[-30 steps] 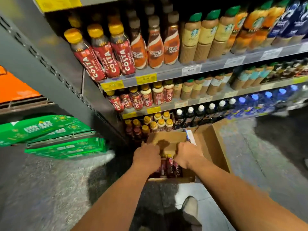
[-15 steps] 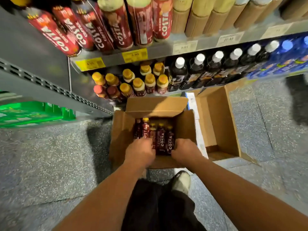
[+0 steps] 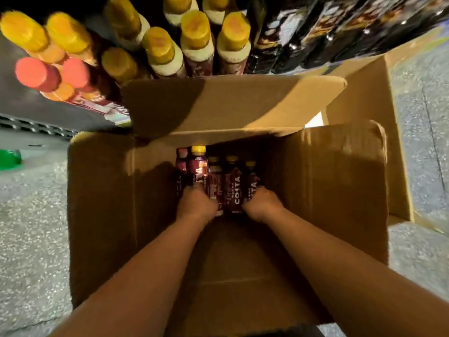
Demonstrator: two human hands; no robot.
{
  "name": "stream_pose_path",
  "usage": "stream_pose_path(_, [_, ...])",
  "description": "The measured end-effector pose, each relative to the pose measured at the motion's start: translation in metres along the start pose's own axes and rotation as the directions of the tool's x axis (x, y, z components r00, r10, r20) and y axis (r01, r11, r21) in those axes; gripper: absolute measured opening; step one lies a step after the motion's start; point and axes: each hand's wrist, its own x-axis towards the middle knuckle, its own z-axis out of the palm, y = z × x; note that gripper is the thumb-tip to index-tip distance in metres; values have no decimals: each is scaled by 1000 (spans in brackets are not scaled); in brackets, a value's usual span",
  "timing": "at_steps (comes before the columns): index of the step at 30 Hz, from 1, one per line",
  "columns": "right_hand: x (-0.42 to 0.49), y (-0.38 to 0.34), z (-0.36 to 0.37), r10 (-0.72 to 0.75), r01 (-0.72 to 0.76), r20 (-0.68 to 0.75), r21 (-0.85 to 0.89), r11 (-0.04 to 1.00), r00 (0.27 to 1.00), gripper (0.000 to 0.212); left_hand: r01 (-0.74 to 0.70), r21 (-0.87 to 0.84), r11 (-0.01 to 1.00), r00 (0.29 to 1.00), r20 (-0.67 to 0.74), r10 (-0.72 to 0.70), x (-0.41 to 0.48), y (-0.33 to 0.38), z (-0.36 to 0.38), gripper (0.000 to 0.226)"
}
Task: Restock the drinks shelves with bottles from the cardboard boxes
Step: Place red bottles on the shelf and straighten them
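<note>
Item 1: "COSTA", white vert. lettering, dark-red label, on bottles [image 3: 237, 190] you see in cardboard box [image 3: 102, 215]. Item 2: shelf stock [image 3: 196, 45] labels, too blurred, illegible.

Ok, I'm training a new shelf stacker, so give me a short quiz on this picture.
1. True or false: the left hand and the right hand both reach inside the open brown cardboard box.
2. The dark red Costa bottles in it stand: A) at its far end, B) at its near end, C) outside it.
3. Fill in: most plastic shelf bottles beyond the box have ___ caps.
Key: 1 true; 2 A; 3 yellow.
</note>
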Motion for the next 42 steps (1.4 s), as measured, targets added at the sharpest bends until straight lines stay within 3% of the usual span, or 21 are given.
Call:
stream_pose_path(4, [38,11,16,28,-26,-12,146,989,1000,52,41,-110,993,997,-60,-48,39,-4,24,65])
stream_pose_path(8, [63,18,39,210,-211,45,383,899,977,57,57,-144,988,994,-82,-69,62,-20,42,77])
stream_pose_path(12, [81,22,58,308,-286,41,506,814,950,67,69,-196,978,987,-127,-95,81,-38,44,69])
stream_pose_path(17, [93,32,63,362,-310,43,616,724,931,62,61,-241,969,984,-151,-99,95,-43,44,68])
stream_pose_path(27, [96,30,56,299,-335,179,697,634,937,51,111,-300,947,968,-184,-172,96,-49,47,79])
stream_pose_path(31, [95,28,57,279,-310,176,760,571,944,63,80,-299,951,955,-251,-160,92,-46,49,81])
stream_pose_path(33, [94,28,59,283,-291,156,795,533,946,70,-4,-261,965,920,-379,-98,85,-45,52,76])
stream_pose_path(36, [96,29,64,309,-271,113,800,536,944,71,-179,-161,971,860,-505,74,71,-46,61,44])
stream_pose_path(39, [98,26,65,301,-266,119,816,514,946,75,-248,-48,968,874,-441,202,64,-44,65,12])
stream_pose_path(42, [100,26,64,309,-262,103,804,533,946,79,-246,10,969,919,-316,236,70,-29,69,20])
